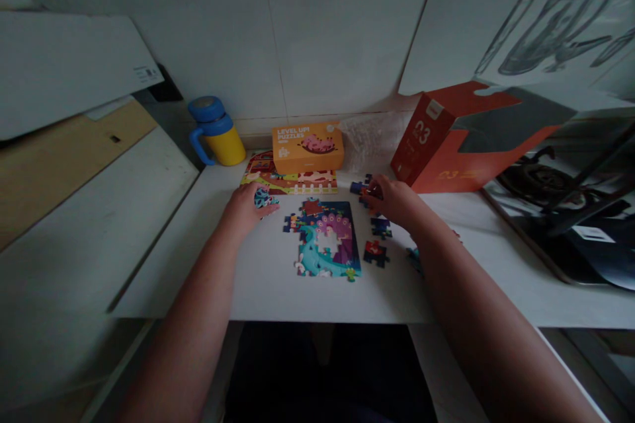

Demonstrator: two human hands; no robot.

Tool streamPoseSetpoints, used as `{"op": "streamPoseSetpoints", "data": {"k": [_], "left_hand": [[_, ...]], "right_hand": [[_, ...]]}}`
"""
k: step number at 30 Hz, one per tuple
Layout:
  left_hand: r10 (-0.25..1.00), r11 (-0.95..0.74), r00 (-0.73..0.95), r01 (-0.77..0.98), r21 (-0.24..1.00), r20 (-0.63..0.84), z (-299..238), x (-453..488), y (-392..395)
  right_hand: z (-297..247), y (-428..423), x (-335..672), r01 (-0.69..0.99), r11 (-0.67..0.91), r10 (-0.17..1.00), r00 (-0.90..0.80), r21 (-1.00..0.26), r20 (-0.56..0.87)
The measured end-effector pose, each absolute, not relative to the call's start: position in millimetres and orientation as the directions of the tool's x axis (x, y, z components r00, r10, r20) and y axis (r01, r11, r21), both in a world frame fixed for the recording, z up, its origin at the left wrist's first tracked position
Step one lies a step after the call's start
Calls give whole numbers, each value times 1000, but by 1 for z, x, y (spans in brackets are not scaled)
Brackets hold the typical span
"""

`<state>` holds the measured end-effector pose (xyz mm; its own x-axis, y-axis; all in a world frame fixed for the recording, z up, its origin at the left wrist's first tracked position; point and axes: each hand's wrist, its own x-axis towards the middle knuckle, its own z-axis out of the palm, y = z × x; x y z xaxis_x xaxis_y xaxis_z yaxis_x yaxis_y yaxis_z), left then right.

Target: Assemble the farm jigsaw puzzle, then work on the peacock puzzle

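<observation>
A partly joined jigsaw puzzle [350, 228] lies flat on the white table, showing a teal shape and a purple shape on dark blue, with a gap in its middle. To its left, my left hand [243, 208] is curled round light-blue patterned puzzle pieces [262, 196] between thumb and fingers. My right hand [394, 199] reaches beyond the puzzle's right side, fingers bent down on a dark piece with orange [366, 193]; its fingertips are partly hidden. Below that hand lie a dark blue piece [381, 228] and a piece with a red figure [376, 253].
Behind the puzzle, an orange puzzle box [308, 158] stands on a farm picture [292, 183]. A blue-and-yellow flask [225, 142] is at back left. At right are a clear plastic bag [372, 142], an open red box [446, 152] and a gas stove [546, 211]. More pieces [414, 259] lie beside my right forearm.
</observation>
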<state>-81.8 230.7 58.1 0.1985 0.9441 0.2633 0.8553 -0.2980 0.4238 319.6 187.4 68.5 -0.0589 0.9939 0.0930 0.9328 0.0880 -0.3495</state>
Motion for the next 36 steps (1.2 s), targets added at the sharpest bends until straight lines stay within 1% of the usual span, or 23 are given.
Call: {"op": "streamPoseSetpoints", "data": {"k": [2, 5, 8, 9, 11, 14, 17, 19, 20, 22, 24, 25, 27, 30, 33, 36], "left_hand": [[952, -250, 133, 855, 454, 274, 63, -82, 228], [953, -141, -16, 859, 492, 301, 70, -85, 226], [935, -75, -130, 837, 542, 329, 75, -90, 224], [929, -79, -142, 824, 561, 341, 75, -91, 224], [925, -133, -115, 793, 594, 362, 75, -91, 223], [926, -260, 5, 733, 629, 376, 75, -84, 220], [905, -383, 158, 707, 595, 395, 75, -67, 215], [868, -476, 272, 695, 539, 416, 76, -52, 210], [842, -525, 327, 680, 512, 430, 76, -44, 208], [785, -610, 414, 641, 465, 460, 76, -28, 201], [740, -666, 469, 606, 434, 481, 74, -15, 194], [724, -686, 492, 589, 428, 484, 73, -9, 190], [699, -714, 527, 556, 426, 483, 71, -2, 186], [683, -730, 550, 527, 435, 480, 69, 2, 183], [681, -732, 556, 514, 447, 476, 69, 3, 183], [675, -737, 566, 505, 448, 473, 71, 4, 183]], "right_hand": [[70, 187, 322, 951, 17, 994, 18, -309, 112], [72, 185, 324, 969, -30, 985, 70, -246, 157], [72, 185, 324, 970, -50, 979, 94, -236, 179], [71, 184, 324, 970, -56, 978, 101, -235, 182], [71, 184, 325, 970, -67, 977, 111, -234, 182], [73, 183, 323, 966, -63, 978, 111, -252, 179], [77, 183, 314, 939, 34, 980, 36, -341, 198], [80, 180, 302, 873, 131, 981, -45, -469, 190], [81, 178, 294, 816, 176, 981, -97, -551, 169], [81, 174, 277, 649, 224, 967, -240, -727, 83], [80, 168, 261, 455, 174, 920, -392, -873, -20], [79, 166, 254, 374, 126, 890, -452, -919, -62], [78, 163, 246, 260, 27, 847, -519, -965, -116], [76, 161, 242, 166, -70, 842, -520, -984, -147], [76, 161, 242, 135, -115, 846, -505, -984, -169], [78, 160, 240, 152, -102, 835, -524, -983, -168]]}}
